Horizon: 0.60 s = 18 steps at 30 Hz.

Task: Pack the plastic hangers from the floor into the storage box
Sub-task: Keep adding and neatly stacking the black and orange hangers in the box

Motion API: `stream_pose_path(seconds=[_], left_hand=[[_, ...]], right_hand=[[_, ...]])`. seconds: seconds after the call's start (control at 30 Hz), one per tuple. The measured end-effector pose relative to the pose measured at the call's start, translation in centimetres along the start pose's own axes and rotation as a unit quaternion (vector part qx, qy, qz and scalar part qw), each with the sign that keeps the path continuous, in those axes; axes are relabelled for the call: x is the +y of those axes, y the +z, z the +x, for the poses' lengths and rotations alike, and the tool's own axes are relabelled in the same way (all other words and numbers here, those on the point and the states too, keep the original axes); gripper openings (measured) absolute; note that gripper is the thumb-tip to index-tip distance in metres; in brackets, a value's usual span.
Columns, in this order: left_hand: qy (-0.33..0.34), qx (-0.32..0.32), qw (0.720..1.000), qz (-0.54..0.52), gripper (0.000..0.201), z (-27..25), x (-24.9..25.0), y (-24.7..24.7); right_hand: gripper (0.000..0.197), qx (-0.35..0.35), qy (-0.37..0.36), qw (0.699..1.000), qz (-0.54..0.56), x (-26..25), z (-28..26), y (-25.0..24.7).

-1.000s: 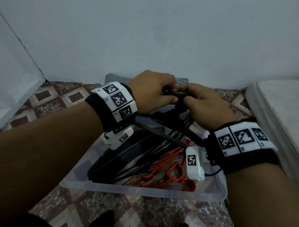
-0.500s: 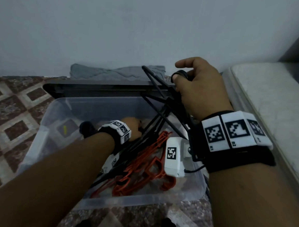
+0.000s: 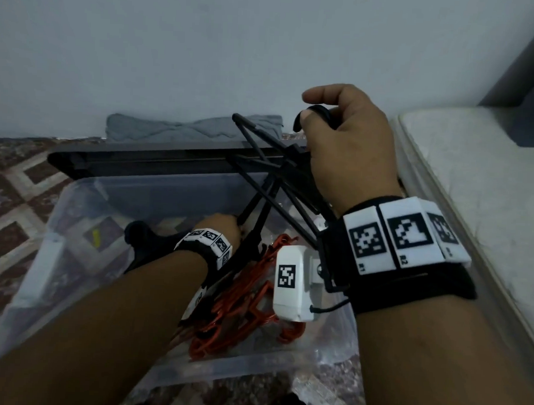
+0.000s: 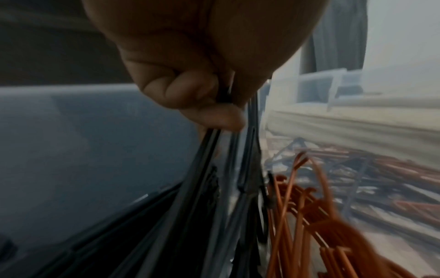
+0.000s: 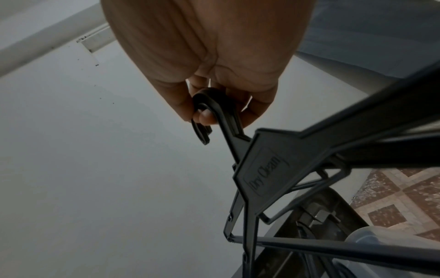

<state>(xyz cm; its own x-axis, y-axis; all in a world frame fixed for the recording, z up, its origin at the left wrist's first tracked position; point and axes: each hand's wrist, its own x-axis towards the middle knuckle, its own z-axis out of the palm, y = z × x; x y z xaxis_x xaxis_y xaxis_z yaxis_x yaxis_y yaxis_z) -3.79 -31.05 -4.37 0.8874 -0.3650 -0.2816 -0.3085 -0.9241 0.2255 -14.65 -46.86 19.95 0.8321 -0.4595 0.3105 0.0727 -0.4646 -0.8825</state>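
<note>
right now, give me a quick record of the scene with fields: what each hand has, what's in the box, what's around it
left hand: down inside the box, gripping the lower bars of the black hangers
right hand: raised above the box, holding the black hangers by their hooks
box: clear plastic, open, on the tiled floor
box contents: orange hangers, lower ends of the black hangers
behind box: dark lid, folded grey cloth
right of box: mattress

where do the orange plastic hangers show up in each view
Head: orange plastic hangers lie at lower centre, in the clear plastic storage box.
Left wrist: lower right, beside the black plastic hangers.
Right wrist: not in view.
Shared landmark: the black plastic hangers.
</note>
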Motion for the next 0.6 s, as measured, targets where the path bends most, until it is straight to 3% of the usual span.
stream_pose_path(seconds=[0.13, 0.3, 0.5, 0.6], left_hand=[[0.004, 0.014, 1.000, 0.018, 0.042, -2.2, -1.2, -3.4], [0.040, -0.018, 0.998, 0.046, 0.040, -5.9, -2.2, -8.8], [-0.002, -0.113, 0.992, 0.061, 0.032, -12.4, -3.9, -16.0], [-0.025, -0.120, 0.989, 0.078, 0.035, -15.2, -5.0, -18.8]], right_hand=[[0.018, 0.014, -0.012, 0.999, 0.028, -0.6, -0.2, -0.3], [0.017, 0.051, -0.032, 0.997, 0.053, -1.2, -0.1, -0.9], [0.016, 0.092, -0.044, 0.990, 0.094, -1.3, -0.3, -1.6], [0.017, 0.113, -0.042, 0.984, 0.131, -1.5, -0.3, -1.9]])
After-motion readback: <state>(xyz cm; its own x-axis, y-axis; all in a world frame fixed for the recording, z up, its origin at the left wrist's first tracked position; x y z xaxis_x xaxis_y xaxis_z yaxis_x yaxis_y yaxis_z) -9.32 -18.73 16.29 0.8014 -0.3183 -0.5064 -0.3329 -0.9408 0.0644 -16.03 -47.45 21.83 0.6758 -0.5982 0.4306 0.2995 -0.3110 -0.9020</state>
